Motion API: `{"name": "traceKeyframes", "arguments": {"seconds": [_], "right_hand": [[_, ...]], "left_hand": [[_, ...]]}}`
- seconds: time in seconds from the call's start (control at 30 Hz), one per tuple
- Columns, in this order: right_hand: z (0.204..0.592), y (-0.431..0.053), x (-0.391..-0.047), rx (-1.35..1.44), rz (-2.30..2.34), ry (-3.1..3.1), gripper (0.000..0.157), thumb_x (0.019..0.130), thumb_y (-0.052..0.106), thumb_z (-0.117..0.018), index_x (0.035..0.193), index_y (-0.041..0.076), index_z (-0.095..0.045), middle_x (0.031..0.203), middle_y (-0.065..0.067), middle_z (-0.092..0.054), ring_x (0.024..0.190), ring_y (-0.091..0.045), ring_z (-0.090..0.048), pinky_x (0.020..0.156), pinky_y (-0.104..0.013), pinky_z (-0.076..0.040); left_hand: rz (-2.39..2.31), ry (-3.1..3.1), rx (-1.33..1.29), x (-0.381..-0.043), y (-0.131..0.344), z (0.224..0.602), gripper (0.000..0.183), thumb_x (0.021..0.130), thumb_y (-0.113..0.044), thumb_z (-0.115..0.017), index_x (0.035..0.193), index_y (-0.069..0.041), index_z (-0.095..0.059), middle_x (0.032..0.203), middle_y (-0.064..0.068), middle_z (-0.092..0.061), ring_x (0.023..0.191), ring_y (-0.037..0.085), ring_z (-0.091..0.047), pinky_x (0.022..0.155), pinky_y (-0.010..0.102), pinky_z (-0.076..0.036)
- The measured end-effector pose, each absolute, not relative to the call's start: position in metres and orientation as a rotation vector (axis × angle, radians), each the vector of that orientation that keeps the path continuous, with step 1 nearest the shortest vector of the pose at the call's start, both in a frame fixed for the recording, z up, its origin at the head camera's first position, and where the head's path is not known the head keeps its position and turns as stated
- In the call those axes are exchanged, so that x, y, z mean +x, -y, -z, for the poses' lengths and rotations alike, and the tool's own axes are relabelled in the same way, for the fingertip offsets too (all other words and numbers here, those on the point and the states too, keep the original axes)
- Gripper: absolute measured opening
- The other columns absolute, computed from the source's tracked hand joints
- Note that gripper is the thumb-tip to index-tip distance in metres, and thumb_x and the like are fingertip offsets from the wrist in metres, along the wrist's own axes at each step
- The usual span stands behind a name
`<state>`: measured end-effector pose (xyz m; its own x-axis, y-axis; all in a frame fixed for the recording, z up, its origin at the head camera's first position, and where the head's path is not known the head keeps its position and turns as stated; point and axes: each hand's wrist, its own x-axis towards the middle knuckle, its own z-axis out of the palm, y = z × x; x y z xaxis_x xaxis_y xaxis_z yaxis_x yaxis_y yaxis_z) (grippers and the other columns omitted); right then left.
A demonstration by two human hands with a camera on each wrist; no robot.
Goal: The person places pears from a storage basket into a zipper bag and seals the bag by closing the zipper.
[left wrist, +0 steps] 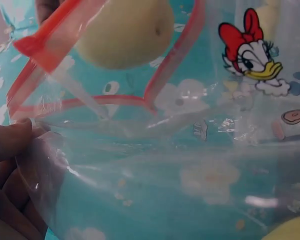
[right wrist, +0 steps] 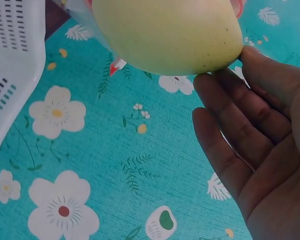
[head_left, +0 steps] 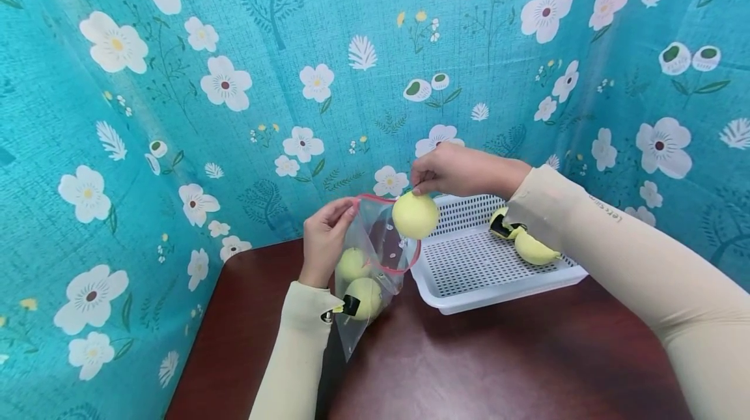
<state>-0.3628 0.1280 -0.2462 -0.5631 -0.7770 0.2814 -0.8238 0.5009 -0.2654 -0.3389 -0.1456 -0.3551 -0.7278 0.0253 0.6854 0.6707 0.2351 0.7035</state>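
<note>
My left hand (head_left: 325, 238) pinches the rim of a clear plastic zip bag (head_left: 394, 282) with a red edge, whose mouth gapes open. Through its side show two round yellow fruits (head_left: 364, 296). In the left wrist view, a cartoon duck print (left wrist: 255, 55) marks the bag's film. From above, my right hand (head_left: 451, 169) grips another round, pale yellow fruit (head_left: 415, 216) by its top with the fingertips. That fruit hangs at the bag's mouth. In the right wrist view, dark specks dot the fruit (right wrist: 170, 35) near the fingers.
A white perforated plastic basket (head_left: 469, 303) stands right of the bag, holding yellow fruits, one of them curved and pointed (head_left: 534, 249); the right sleeve partly covers them. The dark red-brown table (head_left: 498, 355) meets a blue flowered curtain (head_left: 346, 114) at the back and sides.
</note>
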Motion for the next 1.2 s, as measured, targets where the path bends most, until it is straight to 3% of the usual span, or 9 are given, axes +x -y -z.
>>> {"name": "traceKeyframes", "arguments": {"seconds": [0.07, 0.3, 0.77, 0.93, 1.2], "right_hand": [[0.248, -0.125, -0.363, 1.405, -0.58, 2.613, 0.005, 0.09, 0.016, -0.072, 0.089, 0.015, -0.067, 0.084, 0.007, -0.068, 0.075, -0.008, -0.064, 0.068, -0.03, -0.052], [0.269, -0.118, -0.366, 1.384, -0.598, 2.6, 0.005, 0.09, 0.019, -0.072, 0.088, 0.016, -0.068, 0.081, 0.008, -0.066, 0.069, -0.006, -0.06, 0.063, -0.029, -0.051], [0.303, -0.107, -0.371, 1.284, -0.595, 2.638, 0.008, 0.09, 0.022, -0.072, 0.084, 0.018, -0.068, 0.079, 0.011, -0.065, 0.071, -0.006, -0.061, 0.061, -0.027, -0.051], [0.315, -0.108, -0.375, 1.258, -0.615, 2.676, 0.012, 0.092, 0.025, -0.071, 0.082, 0.018, -0.067, 0.075, 0.012, -0.063, 0.066, -0.005, -0.058, 0.058, -0.026, -0.05], [0.331, -0.113, -0.383, 1.225, -0.568, 2.681, 0.017, 0.094, 0.027, -0.067, 0.079, 0.018, -0.066, 0.066, 0.012, -0.056, 0.057, -0.007, -0.047, 0.052, -0.028, -0.044]], "left_hand": [[1.52, 1.964, -0.642, -0.338, 0.145, 0.359, 0.019, 0.093, -0.016, -0.067, 0.108, -0.006, -0.073, 0.104, 0.005, -0.072, 0.097, 0.015, -0.069, 0.082, 0.028, -0.054], [1.5, 2.018, -0.591, -0.308, 0.132, 0.343, 0.018, 0.092, 0.0, -0.065, 0.108, 0.007, -0.07, 0.102, 0.018, -0.071, 0.095, 0.026, -0.069, 0.08, 0.029, -0.055], [1.52, 1.963, -0.587, -0.304, 0.131, 0.354, 0.02, 0.091, 0.002, -0.066, 0.109, 0.009, -0.069, 0.105, 0.018, -0.07, 0.096, 0.026, -0.069, 0.08, 0.025, -0.054], [1.528, 1.958, -0.595, -0.317, 0.136, 0.369, 0.02, 0.091, 0.0, -0.066, 0.11, 0.005, -0.07, 0.107, 0.016, -0.071, 0.098, 0.024, -0.069, 0.08, 0.026, -0.055], [1.542, 1.935, -0.63, -0.325, 0.144, 0.379, 0.022, 0.092, -0.016, -0.067, 0.111, -0.006, -0.073, 0.108, 0.007, -0.071, 0.095, 0.017, -0.069, 0.08, 0.029, -0.055]]}}
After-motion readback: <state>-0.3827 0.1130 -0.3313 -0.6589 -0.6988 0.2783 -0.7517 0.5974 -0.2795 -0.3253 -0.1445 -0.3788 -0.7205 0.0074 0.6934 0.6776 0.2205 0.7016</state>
